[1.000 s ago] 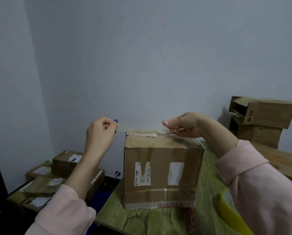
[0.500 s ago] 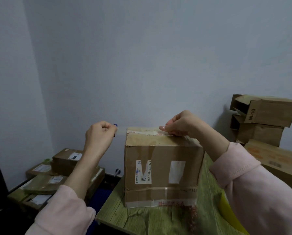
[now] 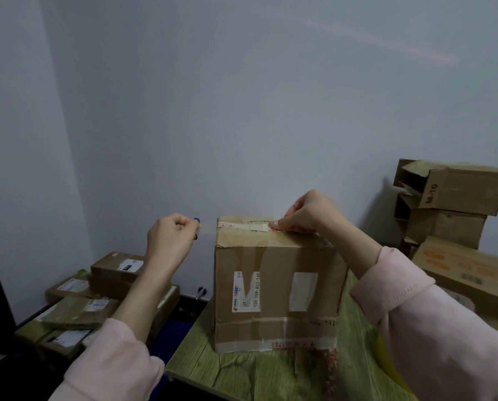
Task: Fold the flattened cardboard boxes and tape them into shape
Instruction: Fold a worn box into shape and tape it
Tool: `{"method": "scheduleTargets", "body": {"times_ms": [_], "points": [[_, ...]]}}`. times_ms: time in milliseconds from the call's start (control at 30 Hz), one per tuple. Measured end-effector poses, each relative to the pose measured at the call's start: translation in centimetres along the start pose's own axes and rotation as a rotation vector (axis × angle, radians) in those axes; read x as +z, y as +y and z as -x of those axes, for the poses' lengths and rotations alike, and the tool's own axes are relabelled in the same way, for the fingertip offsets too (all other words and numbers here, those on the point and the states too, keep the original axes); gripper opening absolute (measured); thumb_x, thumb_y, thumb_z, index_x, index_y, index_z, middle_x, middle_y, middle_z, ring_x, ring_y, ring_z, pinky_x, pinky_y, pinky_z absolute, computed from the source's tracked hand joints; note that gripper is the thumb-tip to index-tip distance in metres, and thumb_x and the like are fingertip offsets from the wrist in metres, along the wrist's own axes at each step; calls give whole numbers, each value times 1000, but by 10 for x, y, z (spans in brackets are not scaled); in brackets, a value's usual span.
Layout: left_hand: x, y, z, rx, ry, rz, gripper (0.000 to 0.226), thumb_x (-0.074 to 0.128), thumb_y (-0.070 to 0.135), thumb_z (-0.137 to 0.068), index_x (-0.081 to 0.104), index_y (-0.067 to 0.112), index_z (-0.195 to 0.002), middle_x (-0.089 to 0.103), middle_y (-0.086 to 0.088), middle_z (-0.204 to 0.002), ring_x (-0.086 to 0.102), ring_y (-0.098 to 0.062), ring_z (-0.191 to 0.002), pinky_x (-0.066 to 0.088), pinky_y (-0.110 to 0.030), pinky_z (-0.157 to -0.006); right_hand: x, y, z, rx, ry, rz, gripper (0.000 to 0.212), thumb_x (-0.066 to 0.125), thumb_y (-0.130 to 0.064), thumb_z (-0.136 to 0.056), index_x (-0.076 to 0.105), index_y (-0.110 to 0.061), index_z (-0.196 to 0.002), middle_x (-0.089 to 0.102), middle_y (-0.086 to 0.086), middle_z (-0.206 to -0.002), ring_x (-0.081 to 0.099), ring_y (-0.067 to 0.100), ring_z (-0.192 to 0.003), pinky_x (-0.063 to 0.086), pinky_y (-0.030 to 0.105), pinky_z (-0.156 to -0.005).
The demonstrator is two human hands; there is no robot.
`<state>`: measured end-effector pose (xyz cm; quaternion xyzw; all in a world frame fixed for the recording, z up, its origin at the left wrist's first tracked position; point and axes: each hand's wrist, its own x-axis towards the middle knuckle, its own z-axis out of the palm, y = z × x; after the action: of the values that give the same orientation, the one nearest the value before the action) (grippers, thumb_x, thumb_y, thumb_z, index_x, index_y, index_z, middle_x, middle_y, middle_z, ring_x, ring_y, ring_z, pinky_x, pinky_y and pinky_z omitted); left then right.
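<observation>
A brown cardboard box (image 3: 276,296) with white labels stands upright on the green wooden table (image 3: 242,374). A strip of clear tape (image 3: 210,228) stretches from the box's top out to the left. My left hand (image 3: 171,237) is left of the box at the height of its top, pinching the tape's free end together with a small blue-tipped object. My right hand (image 3: 305,214) rests on the top of the box, fingertips pressing the tape down near the middle seam. The far part of the top is hidden by my hand.
Two open boxes (image 3: 450,198) are stacked at the back right, with a larger printed box (image 3: 467,270) in front of them. Several flat parcels (image 3: 97,299) are piled on the floor to the left. A yellow edge (image 3: 386,360) shows beside my right sleeve.
My right hand has come down onto the box top and curled its fingers, pressing the tape. My left hand has dropped slightly, keeping the tape taut. The view has shifted a little.
</observation>
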<state>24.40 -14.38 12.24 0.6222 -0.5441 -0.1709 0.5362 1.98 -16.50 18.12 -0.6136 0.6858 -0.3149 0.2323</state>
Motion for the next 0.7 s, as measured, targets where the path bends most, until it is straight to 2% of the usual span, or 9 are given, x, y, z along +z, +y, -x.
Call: {"method": "scheduleTargets", "body": {"times_ms": [133, 233, 300, 367, 433, 500, 533, 633, 700], "points": [[6, -6, 5, -33, -25, 46, 18, 54, 17, -91, 62, 10, -77, 63, 1, -66, 58, -9, -61, 44, -24, -60, 0, 2, 0, -14, 29, 100, 42, 88, -39, -61, 72, -7, -83, 67, 4, -72, 59, 16, -74, 48, 29, -69], [9, -8, 9, -47, -30, 128, 18, 52, 14, -93, 62, 8, -80, 67, -2, -71, 63, -9, -63, 49, -21, -61, 0, 0, 2, -62, 76, 148, 21, 81, -24, -75, 71, -7, -82, 71, 8, -83, 63, 18, -75, 55, 30, -71], [10, -9, 10, -50, -31, 140, 18, 51, 14, -94, 63, 6, -83, 68, -2, -73, 63, -3, -59, 47, -13, -53, 5, -6, 11, -249, 198, 145, 9, 70, -19, -85, 70, -10, -88, 71, 7, -91, 66, 20, -85, 55, 34, -77], [13, -10, 12, -49, -29, 139, 18, 52, 14, -93, 63, 6, -82, 66, 1, -69, 60, 3, -50, 45, -7, -47, 16, -18, 33, -513, 202, 171, 24, 59, -30, -92, 69, -13, -106, 70, 4, -106, 64, 18, -100, 49, 32, -89], [14, -12, 13, -56, -35, 137, 18, 54, 18, -93, 62, 8, -81, 64, 2, -69, 59, 3, -51, 46, -8, -48, 33, -31, 55, -712, 13, 269, 46, 49, -44, -95, 58, -14, -128, 60, 2, -131, 53, 14, -122, 40, 29, -103], [15, -13, 13, -72, -39, 110, 18, 54, 22, -93, 59, 11, -78, 62, 0, -71, 60, -7, -62, 52, -21, -60, 52, -37, 66, -769, -145, 442, 64, 40, -54, -94, 45, -10, -139, 45, 5, -145, 40, 19, -134, 33, 36, -110], [14, -13, 13, -67, -28, 76, 19, 54, 22, -93, 57, 13, -76, 61, -1, -71, 59, -13, -67, 51, -28, -64, 61, -37, 67, -764, -171, 530, 68, 37, -58, -93, 44, -8, -139, 44, 8, -146, 41, 23, -133, 36, 40, -109], [11, -11, 14, -46, 4, 12, 23, 49, 21, -95, 55, 16, -73, 57, -1, -70, 55, -20, -73, 43, -30, -65, 73, -34, 68, -757, -128, 663, 65, 36, -59, -93, 45, -9, -134, 45, 11, -143, 46, 29, -128, 42, 44, -101], [11, -11, 15, -37, 10, 13, 21, 47, 21, -95, 55, 13, -78, 58, -3, -72, 58, -24, -77, 48, -33, -70, 73, -32, 68, -772, -106, 676, 61, 36, -55, -95, 43, -10, -137, 41, 9, -147, 45, 30, -129, 41, 44, -101]]}}
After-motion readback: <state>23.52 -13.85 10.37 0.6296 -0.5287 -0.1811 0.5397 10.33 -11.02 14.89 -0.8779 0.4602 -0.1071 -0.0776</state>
